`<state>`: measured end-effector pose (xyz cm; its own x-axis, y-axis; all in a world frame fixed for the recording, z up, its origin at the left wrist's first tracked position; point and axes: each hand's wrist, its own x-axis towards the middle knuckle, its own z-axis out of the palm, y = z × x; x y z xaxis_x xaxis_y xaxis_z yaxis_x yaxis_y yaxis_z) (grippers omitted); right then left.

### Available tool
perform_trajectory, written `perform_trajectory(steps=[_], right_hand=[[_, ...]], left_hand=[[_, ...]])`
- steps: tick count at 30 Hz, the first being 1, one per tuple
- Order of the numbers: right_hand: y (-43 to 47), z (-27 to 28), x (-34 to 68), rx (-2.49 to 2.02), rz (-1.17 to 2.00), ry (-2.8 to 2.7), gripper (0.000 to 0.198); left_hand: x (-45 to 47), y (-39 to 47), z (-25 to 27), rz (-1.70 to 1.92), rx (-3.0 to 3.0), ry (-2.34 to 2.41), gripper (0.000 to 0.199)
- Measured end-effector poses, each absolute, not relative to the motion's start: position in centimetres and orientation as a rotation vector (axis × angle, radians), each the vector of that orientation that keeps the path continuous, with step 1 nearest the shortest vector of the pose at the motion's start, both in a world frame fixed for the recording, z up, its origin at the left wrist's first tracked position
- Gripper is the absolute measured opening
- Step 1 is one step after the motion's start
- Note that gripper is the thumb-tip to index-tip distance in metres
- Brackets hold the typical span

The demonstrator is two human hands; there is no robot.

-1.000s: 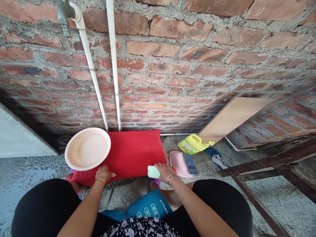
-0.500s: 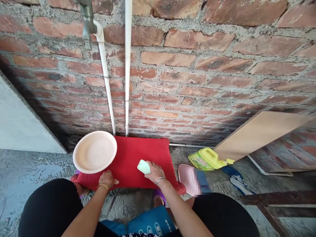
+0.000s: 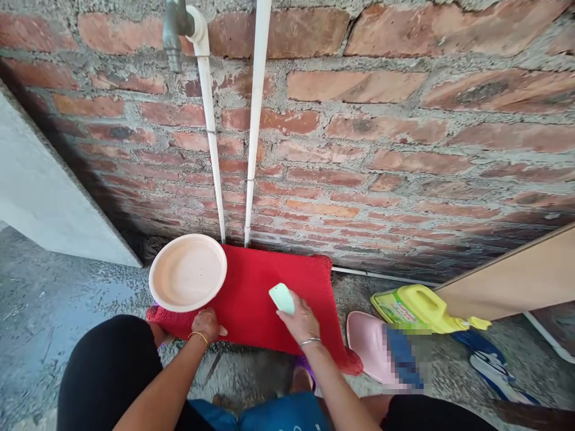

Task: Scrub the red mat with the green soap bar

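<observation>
A red mat with shaggy ends lies spread at floor level against the brick wall. My left hand is closed at its near edge, thumb pointing right, just below the rim of a pale pink basin. The basin rests on the mat's left part. Over the mat's right half, my right hand grips a pale green scrub brush from behind, its smooth back facing up. The brush's underside is hidden against the mat.
A grey tap and white pipes run on the wall above. To the right are a pink dustpan-like piece, a yellow detergent jug lying tilted, blue-and-white slippers and a leaning board. A pale slab stands left.
The view has tilted and shifted, so the scene sits farther right. My right hand and the brush have turned slightly on the mat. The left hand keeps its place by the basin.
</observation>
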<state>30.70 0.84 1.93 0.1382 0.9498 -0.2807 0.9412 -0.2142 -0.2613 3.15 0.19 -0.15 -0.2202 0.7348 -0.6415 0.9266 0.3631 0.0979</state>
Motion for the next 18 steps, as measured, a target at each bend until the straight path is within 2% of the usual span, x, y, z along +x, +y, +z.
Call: perform_trajectory(steps=[5,9,15,18], right_hand=[[3.1,1.9,21.4,-2.12,0.584,-2.33,0.061],[4.0,1.7,22.2,-2.142,0.581,-2.414,0.056],[2.9,1.0,31.4,-2.543,0.486,-1.962,0.054],[2.6,0.7,33.8,-2.622,0.522,-1.641,0.06]], left_hand=[[3.3,0.3,-0.2,-0.419,1.418,2.027,0.062],[3.2,0.3,-0.3,-0.402,1.393,2.038,0.064],[3.4,0.1,-0.8,-0.411,1.426,2.031,0.071],[4.3,-0.5,-1.5,-0.37,1.563,2.026,0.067]])
